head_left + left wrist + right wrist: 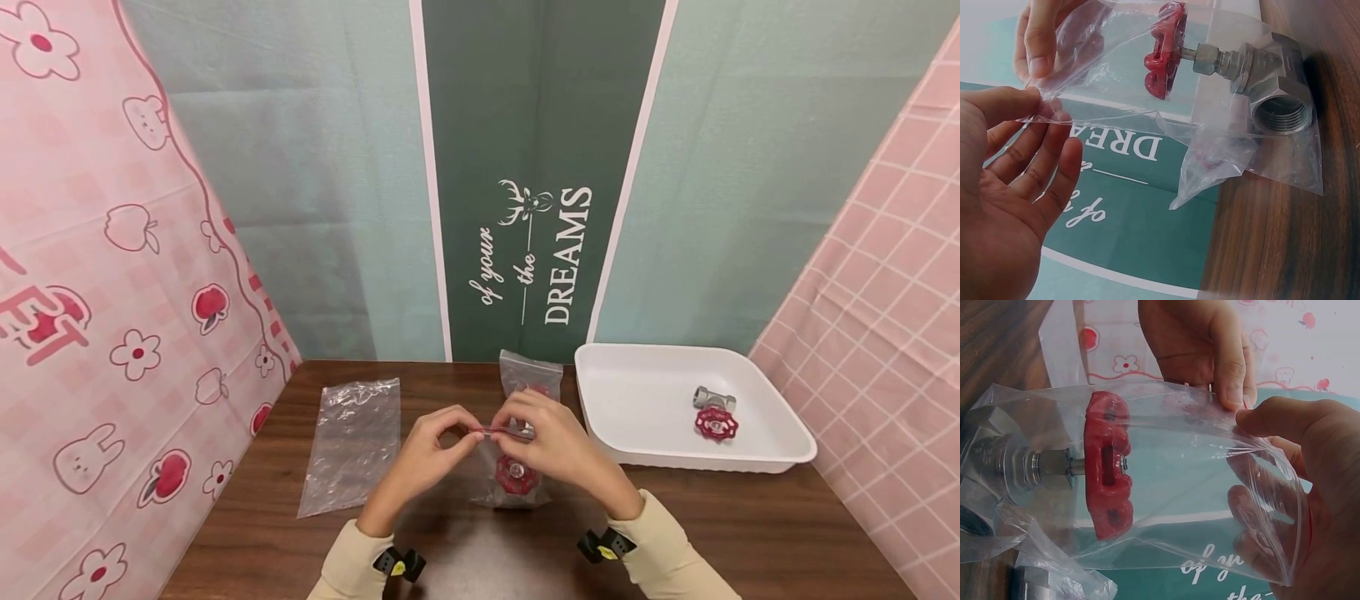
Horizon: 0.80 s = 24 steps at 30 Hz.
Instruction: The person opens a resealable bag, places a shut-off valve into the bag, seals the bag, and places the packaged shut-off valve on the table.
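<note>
A gate valve (pixel 1272 69) with a red handwheel (pixel 1107 465) and a grey metal body stands inside a clear zip bag (pixel 1172 544), its threaded port facing sideways. Above the valve, both hands meet at the bag's mouth. My left hand (pixel 429 450) pinches the bag's top edge between thumb and forefinger, other fingers spread in the left wrist view. Close beside it, my right hand (pixel 546 437) pinches the same edge, with fingers behind the clear plastic. Just behind is another zip bag (pixel 528 367) with a red handwheel in it, partly hidden by the right hand.
To the left, a flat clear bag (pixel 352 446) lies on the brown wooden table (pixel 247 500). A white tray (pixel 637 400) at the right holds a loose valve (pixel 716 417) with a red handwheel. Printed cloths hang behind and at both sides.
</note>
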Each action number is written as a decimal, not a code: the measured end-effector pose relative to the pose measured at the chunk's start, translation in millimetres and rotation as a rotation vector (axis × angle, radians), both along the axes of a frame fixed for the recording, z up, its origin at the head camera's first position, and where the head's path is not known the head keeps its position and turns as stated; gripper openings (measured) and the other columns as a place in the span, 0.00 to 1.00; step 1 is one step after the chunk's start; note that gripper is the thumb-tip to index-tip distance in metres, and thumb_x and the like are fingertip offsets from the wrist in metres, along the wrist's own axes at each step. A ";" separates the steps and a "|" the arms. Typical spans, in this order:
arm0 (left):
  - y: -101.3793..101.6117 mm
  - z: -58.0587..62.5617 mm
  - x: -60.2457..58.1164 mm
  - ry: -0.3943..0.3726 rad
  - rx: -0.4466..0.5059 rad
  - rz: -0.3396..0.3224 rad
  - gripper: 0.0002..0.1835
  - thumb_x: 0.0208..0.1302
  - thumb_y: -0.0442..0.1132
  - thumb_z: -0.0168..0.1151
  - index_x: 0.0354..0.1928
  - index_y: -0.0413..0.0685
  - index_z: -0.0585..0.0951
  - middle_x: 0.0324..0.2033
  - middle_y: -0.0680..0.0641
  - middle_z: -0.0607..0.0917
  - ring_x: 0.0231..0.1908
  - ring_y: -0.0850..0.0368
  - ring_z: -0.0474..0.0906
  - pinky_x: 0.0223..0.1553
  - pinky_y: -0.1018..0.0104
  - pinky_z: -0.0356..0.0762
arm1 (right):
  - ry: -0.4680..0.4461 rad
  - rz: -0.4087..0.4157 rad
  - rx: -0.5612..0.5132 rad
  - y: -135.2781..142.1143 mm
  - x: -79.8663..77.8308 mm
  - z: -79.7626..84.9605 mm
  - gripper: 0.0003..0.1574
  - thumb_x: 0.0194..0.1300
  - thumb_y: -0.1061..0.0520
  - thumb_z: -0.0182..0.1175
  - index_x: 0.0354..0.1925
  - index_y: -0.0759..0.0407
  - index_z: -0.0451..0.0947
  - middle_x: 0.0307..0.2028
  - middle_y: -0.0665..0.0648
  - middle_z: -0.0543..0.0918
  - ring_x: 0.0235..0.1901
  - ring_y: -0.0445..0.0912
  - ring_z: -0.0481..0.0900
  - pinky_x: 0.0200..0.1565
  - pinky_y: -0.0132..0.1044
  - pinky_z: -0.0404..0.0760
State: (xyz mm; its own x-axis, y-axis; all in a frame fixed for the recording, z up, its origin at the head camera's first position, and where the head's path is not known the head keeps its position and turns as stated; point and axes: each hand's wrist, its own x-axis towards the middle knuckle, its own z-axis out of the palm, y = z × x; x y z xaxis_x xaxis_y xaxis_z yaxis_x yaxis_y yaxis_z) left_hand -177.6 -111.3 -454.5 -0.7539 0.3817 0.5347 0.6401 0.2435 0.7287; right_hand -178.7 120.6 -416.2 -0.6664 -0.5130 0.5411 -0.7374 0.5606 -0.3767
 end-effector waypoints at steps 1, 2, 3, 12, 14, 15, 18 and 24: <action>0.0 -0.3 0.0 0.001 0.003 -0.001 0.03 0.74 0.38 0.68 0.42 0.55 0.88 0.38 0.54 0.89 0.39 0.66 0.83 0.39 0.67 0.85 | 0.005 0.002 -0.002 -0.3 -0.1 -0.4 0.10 0.61 0.56 0.79 0.37 0.46 0.87 0.35 0.42 0.84 0.36 0.39 0.78 0.37 0.32 0.81; 0.0 -0.6 -0.1 0.002 0.003 0.000 0.03 0.74 0.38 0.68 0.42 0.55 0.88 0.38 0.54 0.89 0.39 0.66 0.83 0.39 0.67 0.85 | 0.007 0.002 -0.004 -0.4 -0.1 -0.9 0.10 0.60 0.56 0.79 0.37 0.46 0.87 0.35 0.42 0.84 0.36 0.39 0.77 0.37 0.32 0.81; 0.0 -1.0 0.0 0.003 0.004 0.000 0.03 0.74 0.38 0.68 0.42 0.55 0.88 0.38 0.54 0.89 0.39 0.66 0.83 0.39 0.67 0.85 | 0.009 0.002 -0.005 -0.5 0.1 -1.0 0.10 0.60 0.56 0.79 0.36 0.46 0.87 0.34 0.42 0.84 0.36 0.39 0.77 0.37 0.32 0.81; 0.1 -2.9 0.0 0.031 0.008 -0.018 0.03 0.75 0.37 0.67 0.42 0.55 0.88 0.38 0.51 0.90 0.39 0.65 0.83 0.40 0.65 0.84 | 0.061 0.017 -0.020 -0.8 -1.6 -4.8 0.10 0.60 0.57 0.79 0.35 0.46 0.86 0.34 0.42 0.84 0.35 0.37 0.76 0.36 0.30 0.79; 0.3 -3.4 -0.4 0.048 0.011 -0.024 0.03 0.75 0.37 0.67 0.42 0.53 0.88 0.38 0.51 0.90 0.39 0.64 0.84 0.41 0.63 0.84 | 0.070 0.023 -0.025 -0.6 -2.4 -5.8 0.10 0.59 0.58 0.78 0.35 0.46 0.86 0.33 0.42 0.84 0.34 0.37 0.76 0.36 0.29 0.78; 0.5 -3.6 -0.7 0.062 0.012 -0.026 0.03 0.75 0.36 0.67 0.42 0.52 0.88 0.38 0.51 0.90 0.39 0.64 0.84 0.41 0.62 0.85 | 0.075 0.027 -0.028 -0.6 -2.7 -6.1 0.10 0.59 0.58 0.78 0.35 0.46 0.86 0.33 0.42 0.84 0.34 0.38 0.76 0.35 0.29 0.78; 0.6 -3.7 -1.6 0.101 0.021 -0.030 0.03 0.74 0.34 0.68 0.40 0.50 0.88 0.37 0.51 0.90 0.39 0.63 0.85 0.41 0.60 0.85 | 0.086 0.037 -0.030 -0.4 -3.4 -7.2 0.09 0.59 0.58 0.77 0.35 0.46 0.86 0.33 0.42 0.85 0.34 0.38 0.76 0.35 0.29 0.78; -0.4 -4.1 -2.7 0.124 0.032 -0.012 0.04 0.72 0.33 0.69 0.41 0.51 0.89 0.36 0.51 0.91 0.38 0.62 0.86 0.41 0.65 0.84 | 0.061 0.028 -0.019 -1.0 -3.6 -7.6 0.09 0.60 0.57 0.78 0.36 0.46 0.86 0.33 0.42 0.85 0.33 0.37 0.75 0.34 0.28 0.78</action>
